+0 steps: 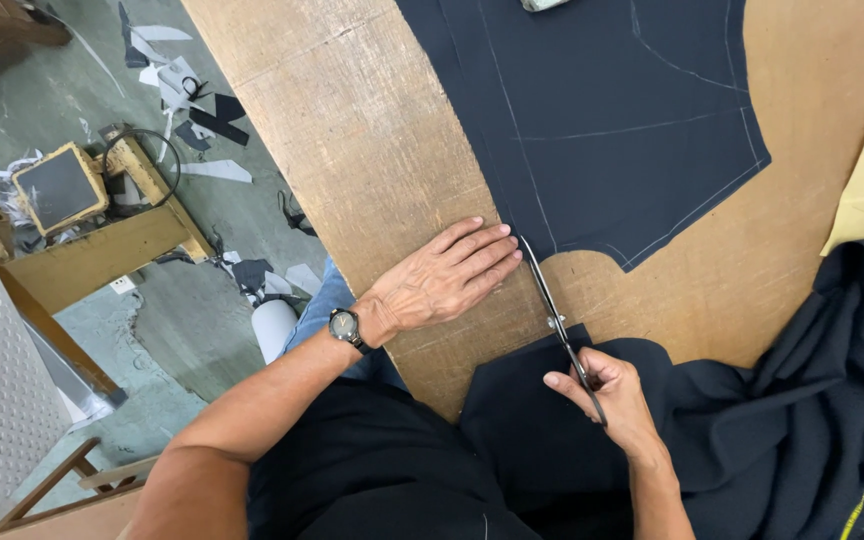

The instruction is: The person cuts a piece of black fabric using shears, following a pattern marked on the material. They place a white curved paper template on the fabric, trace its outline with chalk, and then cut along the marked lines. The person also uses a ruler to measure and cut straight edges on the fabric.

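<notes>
R hand (614,396) w/ scissors (555,316), navy cloth (612,120)

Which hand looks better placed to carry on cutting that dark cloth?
The right hand: it holds the scissors, blades at the dark cloth. The left hand lies flat beside them.

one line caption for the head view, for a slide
Right hand works scissors at dark chalk-marked fabric; left hand lies flat beside it.
</notes>
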